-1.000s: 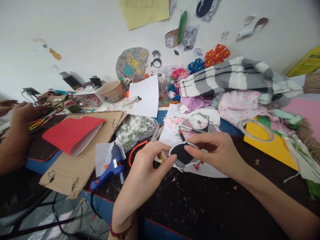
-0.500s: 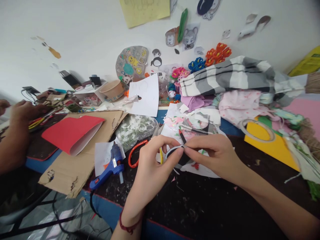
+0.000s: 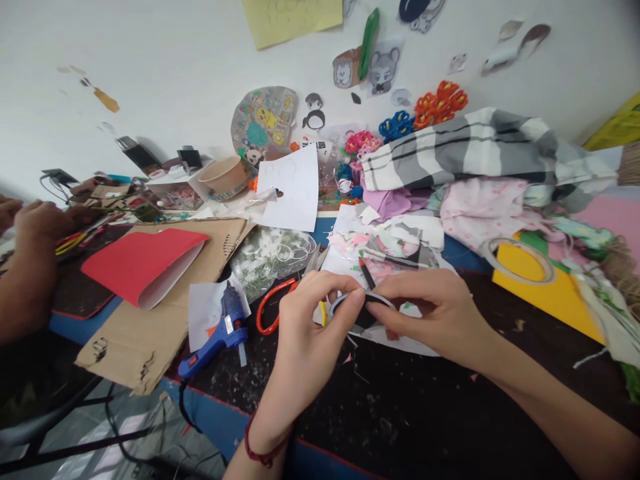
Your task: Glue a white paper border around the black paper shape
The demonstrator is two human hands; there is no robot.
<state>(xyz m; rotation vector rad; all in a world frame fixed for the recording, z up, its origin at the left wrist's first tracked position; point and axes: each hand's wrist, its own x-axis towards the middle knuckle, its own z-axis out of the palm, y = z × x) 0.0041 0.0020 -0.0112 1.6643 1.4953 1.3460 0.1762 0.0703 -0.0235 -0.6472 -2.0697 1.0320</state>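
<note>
Both of my hands pinch a small black piece with a curved pale grey rim, held just above the dark table mat. My left hand grips its left side between thumb and fingertips. At the right side of the rim, my right hand pinches with thumb and forefinger, covering part of the piece. Behind the left hand lie scissors with orange-red and yellow handles, partly hidden. A dark pencil with a red end rests on white paper with colourful scraps beyond my hands.
Left of my hands lie a blue glue gun, cardboard and a folded red sheet. A tape roll sits on yellow card at the right. Fabric is heaped behind. Another person's arm is far left.
My right hand's fingertips have shifted slightly right along the rim, and more of the curved edge shows between my hands. My left hand keeps its pinch.
</note>
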